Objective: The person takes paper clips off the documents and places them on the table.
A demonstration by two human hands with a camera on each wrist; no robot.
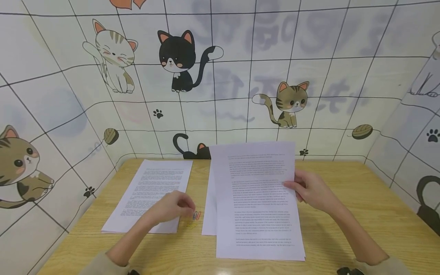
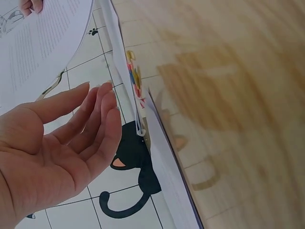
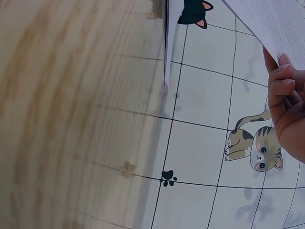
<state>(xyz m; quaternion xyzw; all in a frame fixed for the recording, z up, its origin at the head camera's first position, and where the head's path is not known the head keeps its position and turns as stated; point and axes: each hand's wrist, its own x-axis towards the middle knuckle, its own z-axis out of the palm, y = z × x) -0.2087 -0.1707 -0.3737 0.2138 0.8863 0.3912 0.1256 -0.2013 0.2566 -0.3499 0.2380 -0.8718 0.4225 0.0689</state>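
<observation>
My right hand (image 1: pixel 311 189) pinches the right edge of printed paper sheets (image 1: pixel 258 198) between thumb and fingers, and they stand raised and tilted above the table. In the right wrist view, the thumb and fingertips (image 3: pixel 281 67) lie at the paper's edge. My left hand (image 1: pixel 173 208) hovers beside a small group of coloured paper clips (image 1: pixel 197 215). Its fingers curve loosely with nothing between them, as the left wrist view shows, where the clips (image 2: pixel 133 76) lie just past the fingertips. Another white sheet (image 1: pixel 209 217) lies partly hidden behind the raised ones.
A stack of printed paper (image 1: pixel 151 194) lies on the left of the wooden table (image 1: pixel 343 236), partly under my left forearm. Behind the table and along both sides stand light walls (image 1: pixel 233 126) with a grid and cartoon cats.
</observation>
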